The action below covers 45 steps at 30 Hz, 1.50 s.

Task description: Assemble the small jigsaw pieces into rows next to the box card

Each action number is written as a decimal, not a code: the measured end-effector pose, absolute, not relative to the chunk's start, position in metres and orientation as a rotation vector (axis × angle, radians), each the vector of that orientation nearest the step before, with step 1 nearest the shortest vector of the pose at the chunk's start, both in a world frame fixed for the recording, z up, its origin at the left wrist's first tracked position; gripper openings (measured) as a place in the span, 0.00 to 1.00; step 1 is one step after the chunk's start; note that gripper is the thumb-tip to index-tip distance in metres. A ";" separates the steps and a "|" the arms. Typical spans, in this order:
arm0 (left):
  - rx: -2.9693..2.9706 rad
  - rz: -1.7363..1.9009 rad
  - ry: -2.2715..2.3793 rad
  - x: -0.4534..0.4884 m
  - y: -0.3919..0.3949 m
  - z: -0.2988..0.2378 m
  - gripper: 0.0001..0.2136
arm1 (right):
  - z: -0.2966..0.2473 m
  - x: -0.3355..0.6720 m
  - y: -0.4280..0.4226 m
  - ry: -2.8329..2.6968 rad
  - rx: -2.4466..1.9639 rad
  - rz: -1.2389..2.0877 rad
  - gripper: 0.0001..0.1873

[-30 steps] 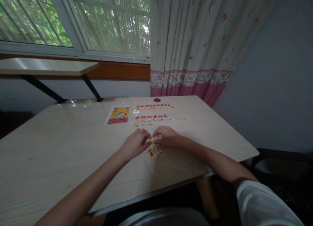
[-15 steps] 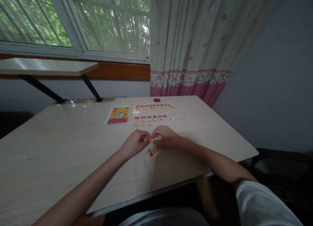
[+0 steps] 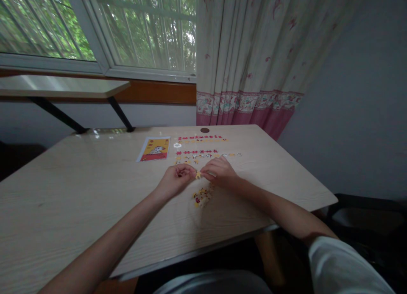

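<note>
Between my two hands is a small yellow jigsaw piece. The fingertips of my left hand pinch its left side. My right hand pinches it from the right, thumb and fingers pressed together. Just below them lies a loose pile of jigsaw pieces, yellow, red and pale. Beyond my hands, red jigsaw pieces and yellow and white ones are laid out in rows. A picture sheet with a white animal on yellow and red lies left of the rows.
The pale wooden table spans the view. A raised shelf on black legs stands at the back left. A dark round disc sits by the far edge, before the curtain. A black chair is at the right.
Both hands have risen slightly away from the pile, toward the rows. The yellow piece between them shows more plainly, and more of the pile is uncovered.
</note>
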<state>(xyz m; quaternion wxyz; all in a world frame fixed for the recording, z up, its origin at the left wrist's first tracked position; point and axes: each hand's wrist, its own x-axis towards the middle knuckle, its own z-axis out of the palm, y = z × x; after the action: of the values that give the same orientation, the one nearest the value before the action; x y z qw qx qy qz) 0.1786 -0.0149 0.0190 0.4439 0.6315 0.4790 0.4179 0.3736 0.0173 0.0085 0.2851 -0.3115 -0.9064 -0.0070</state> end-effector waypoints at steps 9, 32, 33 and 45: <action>1.783 1.005 1.322 0.179 -0.020 0.023 0.12 | 0.026 0.387 0.022 -2.302 -0.938 -0.090 0.14; 2.454 0.407 0.954 0.172 -0.029 0.029 0.07 | -0.005 0.380 0.066 -2.213 -1.295 0.395 0.08; 2.461 0.407 0.952 0.172 -0.028 0.029 0.07 | -0.006 0.380 0.067 -2.218 -1.304 0.385 0.08; 2.496 0.380 0.919 0.172 -0.026 0.028 0.05 | -0.016 0.381 0.067 -2.391 -0.966 0.143 0.11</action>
<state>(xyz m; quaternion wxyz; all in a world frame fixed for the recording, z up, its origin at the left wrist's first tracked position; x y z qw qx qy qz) 0.1722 -0.0261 0.0281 0.2255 0.9051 0.3331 0.1379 0.3810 0.0672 -0.0156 0.2758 -0.3595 -0.8899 0.0534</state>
